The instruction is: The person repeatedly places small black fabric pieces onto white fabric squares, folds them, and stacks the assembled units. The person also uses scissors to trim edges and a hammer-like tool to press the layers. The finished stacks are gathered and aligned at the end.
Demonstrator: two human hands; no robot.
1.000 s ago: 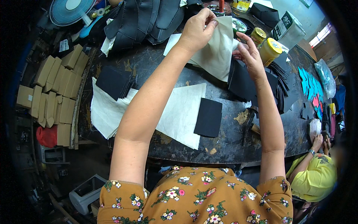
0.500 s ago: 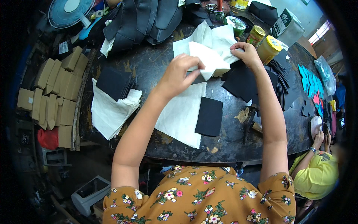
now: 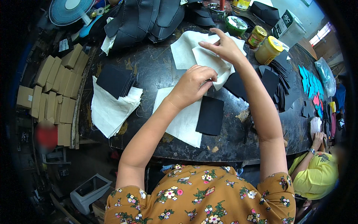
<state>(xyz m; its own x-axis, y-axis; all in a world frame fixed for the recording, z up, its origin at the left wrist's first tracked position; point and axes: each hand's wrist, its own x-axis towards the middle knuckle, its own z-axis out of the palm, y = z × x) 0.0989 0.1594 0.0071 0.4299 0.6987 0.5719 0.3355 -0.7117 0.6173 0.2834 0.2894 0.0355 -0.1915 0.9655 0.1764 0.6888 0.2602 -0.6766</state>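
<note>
My left hand [image 3: 195, 85] pinches the near corner of a white cloth piece [image 3: 218, 69], which sags in loose folds. Above that cloth, my right hand [image 3: 225, 47] has its thumb and fingers spread, holding nothing. More white cloth [image 3: 183, 46] lies underneath, toward the far side. A flat white cloth sheet [image 3: 179, 125] lies partly beneath my left wrist, and a black rectangular piece [image 3: 210, 115] overlaps its right edge. To the left, a stack of black pieces [image 3: 113, 80] rests on a pile of white cloth pieces [image 3: 112, 114].
Black cut pieces [image 3: 283, 84] lie right of my right forearm, near a yellow-lidded jar [image 3: 269, 50] and a green tub [image 3: 236, 25]. Stitched black parts [image 3: 143, 22] are heaped at the back. Tan blocks [image 3: 56, 82] stand left. A person in yellow [image 3: 315, 175] works at right.
My right hand has let go of the cloth's far right part and moved left, its fingers spreading. My left hand has moved nearer and slightly right, drawing the cloth corner along.
</note>
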